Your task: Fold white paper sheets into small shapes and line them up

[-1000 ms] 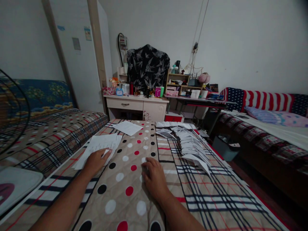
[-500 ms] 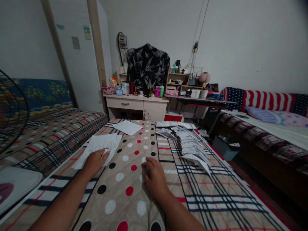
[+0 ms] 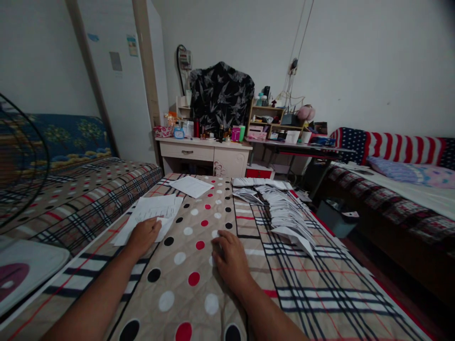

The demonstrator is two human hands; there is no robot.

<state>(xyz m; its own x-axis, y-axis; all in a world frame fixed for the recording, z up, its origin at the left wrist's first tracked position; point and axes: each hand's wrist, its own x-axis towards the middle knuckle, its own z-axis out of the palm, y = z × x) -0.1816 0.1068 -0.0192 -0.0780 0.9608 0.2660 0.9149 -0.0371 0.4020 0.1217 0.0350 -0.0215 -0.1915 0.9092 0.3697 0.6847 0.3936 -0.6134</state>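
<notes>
My left hand [image 3: 144, 235] rests on several overlapping white sheets of paper [image 3: 151, 202] with printed lines, at the left of the bedspread. Its thumb and index finger are closed on the near right part of the sheets, where a small piece of paper stands up. My right hand [image 3: 232, 259] lies palm down on the dotted bedspread [image 3: 220, 293], fingers loosely curved and apart, holding nothing. To its right a long row of fanned, folded papers [image 3: 289, 213] overlaps along the bed. Another white sheet [image 3: 192, 186] lies flat farther back.
A smaller folded bundle [image 3: 248, 194] and a strip of papers [image 3: 261, 183] lie at the bed's far end. Beyond stand a white dresser [image 3: 188, 151] and a desk. A grey bin [image 3: 337, 218] is on the floor at right. A fan [image 3: 24, 156] stands at left.
The view has shifted slightly, so everything sits a little farther right. My left fingers have lowered a bit and the paper piece by them shows less. My right hand keeps its place.
</notes>
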